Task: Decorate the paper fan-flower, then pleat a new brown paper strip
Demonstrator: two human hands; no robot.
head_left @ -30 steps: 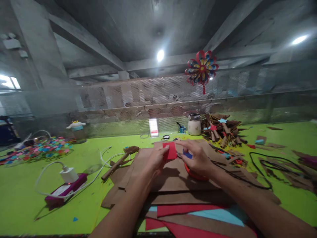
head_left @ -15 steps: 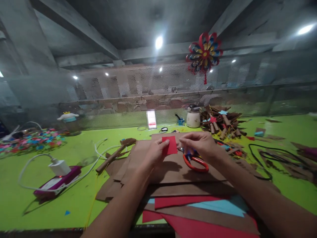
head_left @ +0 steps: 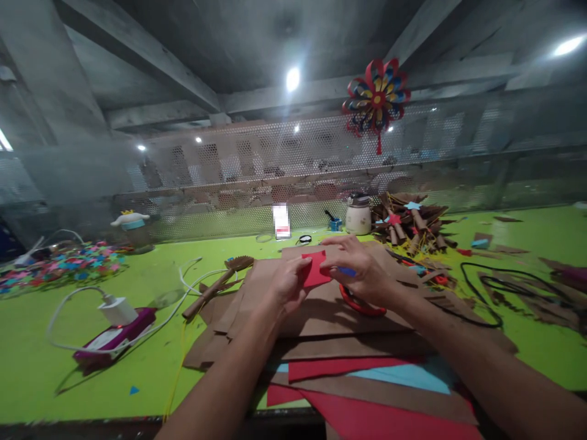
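Note:
My left hand [head_left: 291, 284] is closed on a small piece of red paper [head_left: 315, 270], with the thumb on its face. At the paper's right edge, my right hand [head_left: 360, 269] pinches it between thumb and fingers, one finger raised above. Scissors with red-orange handles [head_left: 362, 307] lie under my right hand on brown paper sheets [head_left: 316, 324]; their blades are hidden. A blue patch shows between the right fingers, and I cannot make out what it belongs to. Closer to me, red sheets [head_left: 367, 418] and a light blue sheet [head_left: 403, 377] stick out among the brown ones.
On the green table, a purple power strip [head_left: 114, 339] with a white charger and cable sits left. Colourful paper stars [head_left: 68, 263] are heaped far left. A brown paper tube [head_left: 208, 296], a jar-like bottle [head_left: 358, 217], bundled brown rolls [head_left: 413, 223] and a black cable [head_left: 481, 293] lie around.
My right hand has moved left and down onto the red paper's right edge, covering part of the scissors. The left hand still holds the paper. The view has shifted slightly.

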